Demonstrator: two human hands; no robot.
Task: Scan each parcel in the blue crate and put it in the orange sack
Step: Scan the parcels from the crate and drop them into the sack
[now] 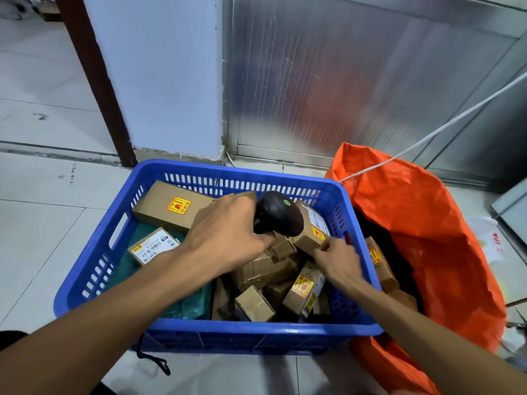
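The head view looked down on a blue crate set on the tiled floor, with the orange sack open just to the right of it. The left hand was wrapped closed around the grip of a black scanner, whose domed head pointed forward and to the right. Just past that head, the right hand had its fingertips pinched on the near lower corner of a small cardboard parcel, which was tilted up against the crate's right wall with its white label and yellow sticker facing upward. Many more boxes lay jumbled beneath both hands, a long box lay beyond the left hand, and a labelled parcel sat on green wrapping below the left wrist. A few brown boxes showed inside the sack's mouth, beyond the right forearm.

The step in hand appeared to be scanning this tilted parcel. To do it well, the right hand should probably turn the barcode squarely toward the scanner and keep its fingers off the label, while the left hand steadies the scanner. A fingertip pinch may slip, so a fuller grip seems wise before carrying the parcel rightward over the rim into the sack.
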